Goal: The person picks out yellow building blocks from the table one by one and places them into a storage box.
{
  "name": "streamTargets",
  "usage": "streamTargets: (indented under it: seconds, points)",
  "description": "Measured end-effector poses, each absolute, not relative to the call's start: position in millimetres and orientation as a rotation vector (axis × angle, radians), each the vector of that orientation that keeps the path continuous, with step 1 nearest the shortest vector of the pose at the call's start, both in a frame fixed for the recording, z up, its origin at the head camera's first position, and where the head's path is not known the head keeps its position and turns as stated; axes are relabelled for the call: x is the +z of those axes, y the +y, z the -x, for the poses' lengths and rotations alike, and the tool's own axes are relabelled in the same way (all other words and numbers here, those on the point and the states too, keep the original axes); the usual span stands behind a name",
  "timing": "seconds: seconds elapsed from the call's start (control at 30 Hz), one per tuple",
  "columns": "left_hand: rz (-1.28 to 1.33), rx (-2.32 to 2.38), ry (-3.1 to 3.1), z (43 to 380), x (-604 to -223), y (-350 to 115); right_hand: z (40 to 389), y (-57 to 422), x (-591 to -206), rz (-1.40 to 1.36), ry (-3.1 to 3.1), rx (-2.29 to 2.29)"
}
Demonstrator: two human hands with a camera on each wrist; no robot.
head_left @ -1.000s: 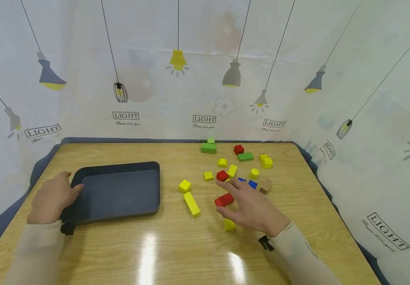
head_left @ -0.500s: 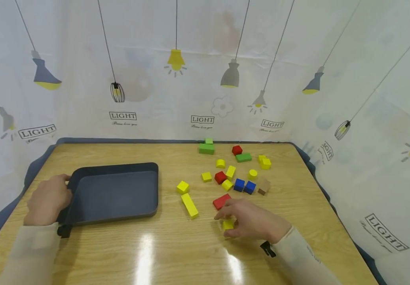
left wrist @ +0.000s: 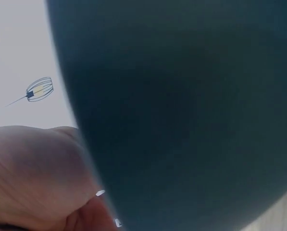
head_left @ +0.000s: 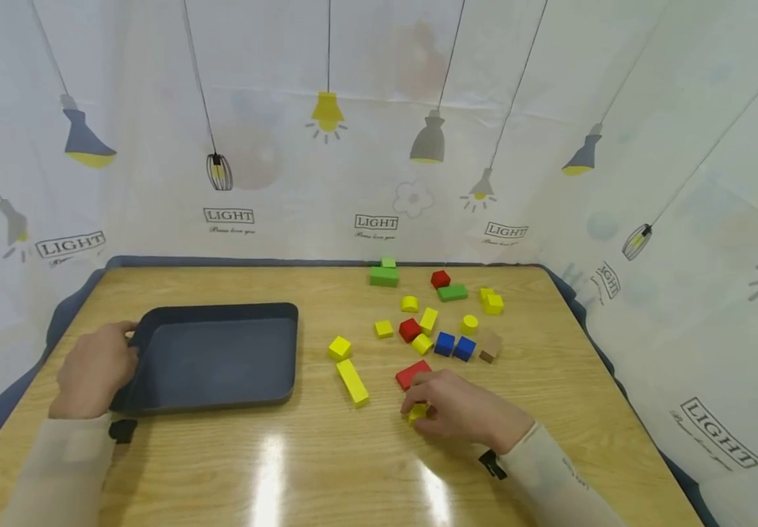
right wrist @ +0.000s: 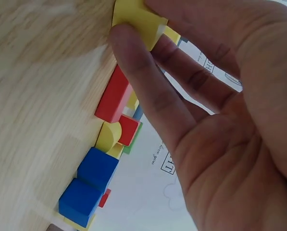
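While the right hand (head_left: 464, 411) pinches a yellow block (right wrist: 138, 17) between its fingers (right wrist: 153, 91), low over the table (head_left: 346, 476), a red block (head_left: 412, 374) lies just beyond; a careless lift might nudge it, and a loose pinch could drop the yellow one. Farther out, the left hand (head_left: 94, 367) grips the dark tray (head_left: 221, 359). Only the right wrist view bares the pinched block's broad face; only the head view shows the tray's rectangular form.

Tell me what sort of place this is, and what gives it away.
Possibly an indoor play or filming corner: a wood-grain table backed by a white sheet printed with pendant lamps, with colored building blocks scattered on top.
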State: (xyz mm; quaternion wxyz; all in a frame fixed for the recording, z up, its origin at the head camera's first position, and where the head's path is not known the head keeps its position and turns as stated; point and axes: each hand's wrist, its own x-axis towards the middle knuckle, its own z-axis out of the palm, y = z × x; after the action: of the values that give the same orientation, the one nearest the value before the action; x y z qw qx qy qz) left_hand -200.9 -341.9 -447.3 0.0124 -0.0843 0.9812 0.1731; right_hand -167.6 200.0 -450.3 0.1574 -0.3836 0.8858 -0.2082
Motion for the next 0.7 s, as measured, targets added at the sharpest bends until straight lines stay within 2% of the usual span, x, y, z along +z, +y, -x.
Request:
streamTargets:
  seconds: [0.33, 0.7]
  points:
    - [0.283, 0.542, 3.066, 202.1, -447.7, -339.2, 175.3, 178.2, -433.8, 1.220, 2.642, -0.594]
    - [0.294, 0.550, 3.069, 199.8, -446.9, -337.2, 189.6, 108.7, -414.8, 1.415, 2.699, -0.661]
